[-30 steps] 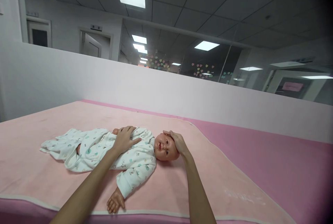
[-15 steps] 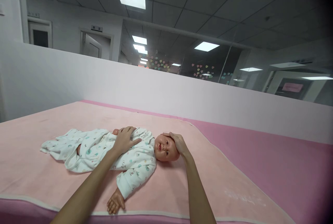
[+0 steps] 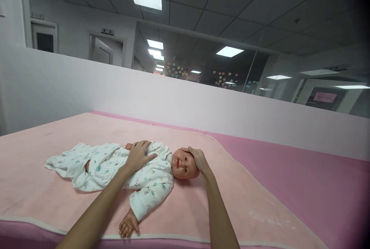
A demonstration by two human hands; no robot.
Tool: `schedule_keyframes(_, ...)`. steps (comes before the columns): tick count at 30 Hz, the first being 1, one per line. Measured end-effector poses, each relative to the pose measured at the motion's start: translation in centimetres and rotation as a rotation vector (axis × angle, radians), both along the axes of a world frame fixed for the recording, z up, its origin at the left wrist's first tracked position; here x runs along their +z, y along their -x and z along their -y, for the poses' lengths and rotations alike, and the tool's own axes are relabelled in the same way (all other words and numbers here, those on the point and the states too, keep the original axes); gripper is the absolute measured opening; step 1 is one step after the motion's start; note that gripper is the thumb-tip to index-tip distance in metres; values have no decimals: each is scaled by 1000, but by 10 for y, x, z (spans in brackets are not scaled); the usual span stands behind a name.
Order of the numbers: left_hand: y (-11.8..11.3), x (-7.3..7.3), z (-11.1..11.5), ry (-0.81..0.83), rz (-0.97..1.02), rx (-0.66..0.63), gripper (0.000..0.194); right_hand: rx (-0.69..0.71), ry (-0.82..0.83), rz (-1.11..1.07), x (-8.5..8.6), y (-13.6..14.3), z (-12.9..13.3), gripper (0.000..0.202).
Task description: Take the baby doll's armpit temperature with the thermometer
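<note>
A baby doll [image 3: 179, 164] lies on its back, its head to the right and its legs to the left. It wears a white suit [image 3: 157, 177] with small green and grey prints. My left hand [image 3: 140, 156] rests flat on the doll's chest and belly, fingers pointing away from me and thumb spread. Against the top of the doll's head lies my right hand [image 3: 198, 158], its fingers stretched along the far side of the forehead. One doll arm reaches toward me, with its bare hand [image 3: 129, 224] near the mat's front edge.
Under the doll spreads a pale pink mat [image 3: 231, 199] with a white border, over a darker pink surface [image 3: 303, 175]. Behind it runs a low white wall [image 3: 173, 96] topped by glass panels [image 3: 185, 56]. Doors and ceiling lights show beyond.
</note>
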State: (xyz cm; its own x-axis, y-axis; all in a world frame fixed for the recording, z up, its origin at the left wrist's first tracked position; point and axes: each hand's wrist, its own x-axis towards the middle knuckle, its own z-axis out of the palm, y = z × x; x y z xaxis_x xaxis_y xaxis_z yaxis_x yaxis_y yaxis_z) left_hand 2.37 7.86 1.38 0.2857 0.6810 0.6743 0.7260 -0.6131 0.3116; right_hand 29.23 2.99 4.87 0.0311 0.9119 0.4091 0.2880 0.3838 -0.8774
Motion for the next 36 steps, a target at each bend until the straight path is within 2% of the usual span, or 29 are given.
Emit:
schedule_keyframes(7,0,0,0,7,-7,4,47,-44,-11,-47,1,3,1,44)
schedule_keyframes(15,0,0,-1,-2,-7,4,46,3,8,-19,0,1,0,42)
schedule_keyframes(24,0,1,1,14,-9,5,47,-41,-41,-50,0,0,-2,40)
schedule_keyframes(31,-1,1,0,3,-6,0,47,4,31,-84,5,6,5,26)
schedule_keyframes(36,0,1,1,3,-2,-3,46,-16,5,-71,6,6,5,27)
